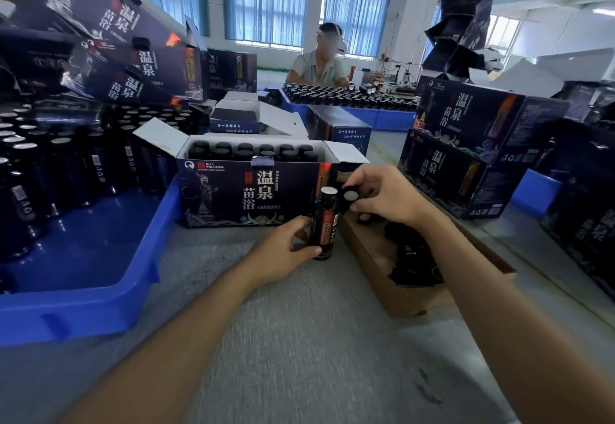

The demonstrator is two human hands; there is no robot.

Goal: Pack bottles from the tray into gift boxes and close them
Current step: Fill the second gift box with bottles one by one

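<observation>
An open dark gift box (253,197) with gold characters stands mid-table, its flaps up and two rows of dark bottles inside. In front of its right corner a dark bottle (325,220) with a red-gold label stands upright on the table, and my left hand (283,253) grips its lower body. My right hand (382,195) pinches a small black cap-like piece with a pale round end (350,195) just right of the bottle's top. The blue tray (100,277) on the left holds several upright bottles.
A shallow brown cardboard box (399,290) with dark pieces lies under my right arm. Closed gift boxes are stacked at right (466,144) and back left (133,40). A seated person (317,60) works behind another blue tray (349,104) of bottles.
</observation>
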